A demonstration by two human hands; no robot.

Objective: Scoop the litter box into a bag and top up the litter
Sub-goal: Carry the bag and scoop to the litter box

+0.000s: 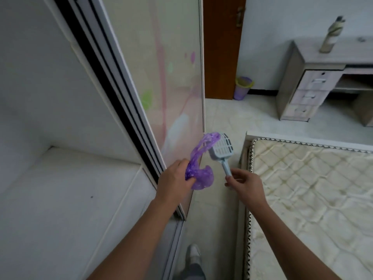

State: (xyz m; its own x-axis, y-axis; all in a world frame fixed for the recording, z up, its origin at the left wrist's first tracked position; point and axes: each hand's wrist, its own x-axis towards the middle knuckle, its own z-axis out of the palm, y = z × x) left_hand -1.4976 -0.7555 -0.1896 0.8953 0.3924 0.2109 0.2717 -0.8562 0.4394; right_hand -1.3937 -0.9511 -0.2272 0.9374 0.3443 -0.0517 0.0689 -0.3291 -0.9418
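The left hand (174,179) clenches a crumpled purple bag (198,168); the right hand (243,183) pinches the handle end of a blue scoop (222,149), its slotted head just beyond the fingertips and touching the bag's loose end. No litter box shows. Best to shake the bag open with both hands free of tangles before scooping, and take a firmer hold higher up the handle.
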